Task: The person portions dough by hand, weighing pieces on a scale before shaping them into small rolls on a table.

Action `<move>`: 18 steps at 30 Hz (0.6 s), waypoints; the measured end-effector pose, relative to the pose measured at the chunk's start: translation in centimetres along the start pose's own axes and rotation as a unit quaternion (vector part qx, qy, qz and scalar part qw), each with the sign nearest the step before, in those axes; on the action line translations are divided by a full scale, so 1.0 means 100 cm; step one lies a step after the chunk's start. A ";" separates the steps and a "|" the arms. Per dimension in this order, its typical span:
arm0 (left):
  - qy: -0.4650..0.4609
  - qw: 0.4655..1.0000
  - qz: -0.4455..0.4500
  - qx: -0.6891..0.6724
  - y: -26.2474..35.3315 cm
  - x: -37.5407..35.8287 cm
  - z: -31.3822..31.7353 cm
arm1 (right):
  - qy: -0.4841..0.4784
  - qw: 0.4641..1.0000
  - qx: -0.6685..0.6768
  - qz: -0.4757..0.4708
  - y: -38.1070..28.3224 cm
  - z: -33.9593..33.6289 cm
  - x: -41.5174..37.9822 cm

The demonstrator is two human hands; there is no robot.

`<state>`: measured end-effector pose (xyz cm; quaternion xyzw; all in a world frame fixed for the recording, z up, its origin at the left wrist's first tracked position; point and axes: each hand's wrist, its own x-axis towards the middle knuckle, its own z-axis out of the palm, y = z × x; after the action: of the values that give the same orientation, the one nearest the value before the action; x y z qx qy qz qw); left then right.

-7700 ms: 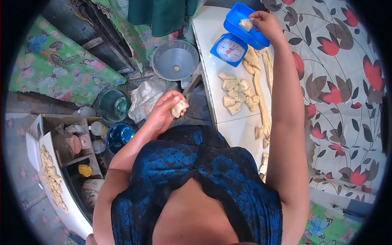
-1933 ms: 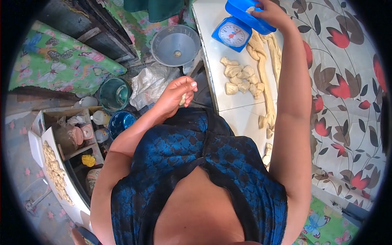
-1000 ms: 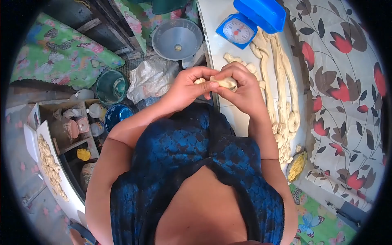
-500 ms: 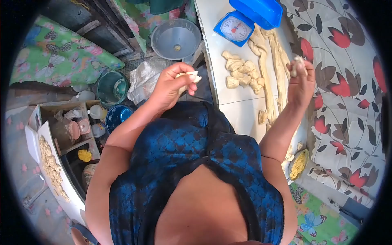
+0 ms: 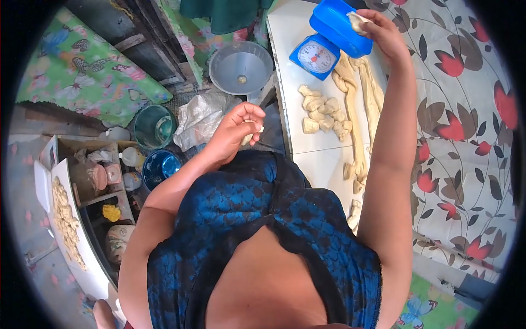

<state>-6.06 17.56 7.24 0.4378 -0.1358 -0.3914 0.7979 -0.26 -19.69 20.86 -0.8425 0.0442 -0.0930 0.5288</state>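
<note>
A piece of dough (image 5: 357,23) is pinched in the fingers of my right hand (image 5: 382,35), over the blue pan (image 5: 335,19) of a kitchen scale. The scale's round white dial (image 5: 315,57) faces up below the pan. My left hand (image 5: 239,131) is closed around another small lump of dough (image 5: 247,137) in front of my body, mostly hidden by the fingers. On the white tabletop near the scale lie a heap of cut dough pieces (image 5: 324,111) and long dough strips (image 5: 354,123).
A grey basin (image 5: 241,67) stands left of the table (image 5: 308,143). A green bucket (image 5: 155,126) and a blue bucket (image 5: 161,165) stand beside a crumpled sack (image 5: 198,118). At far left, many small dough pieces (image 5: 67,222) lie on a white board above shelves of jars.
My right hand has moved up and away from me, carrying its dough to the scale pan. My left hand has shifted slightly and closed further around its lump.
</note>
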 end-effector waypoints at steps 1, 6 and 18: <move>0.002 1.000 0.002 -0.001 0.000 0.000 -0.001 | -0.002 0.999 -0.041 0.010 0.001 0.001 0.007; 0.006 1.000 -0.027 0.010 0.001 -0.001 -0.008 | -0.028 0.990 -0.125 0.052 0.027 -0.001 0.039; 0.007 1.000 -0.016 0.008 -0.003 0.005 -0.012 | 0.096 0.961 -0.260 0.009 0.000 0.008 0.024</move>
<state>-5.22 17.86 6.22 0.4494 -0.1263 -0.3997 0.7889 2.30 -19.39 20.76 -0.9375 0.1250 -0.1536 0.2860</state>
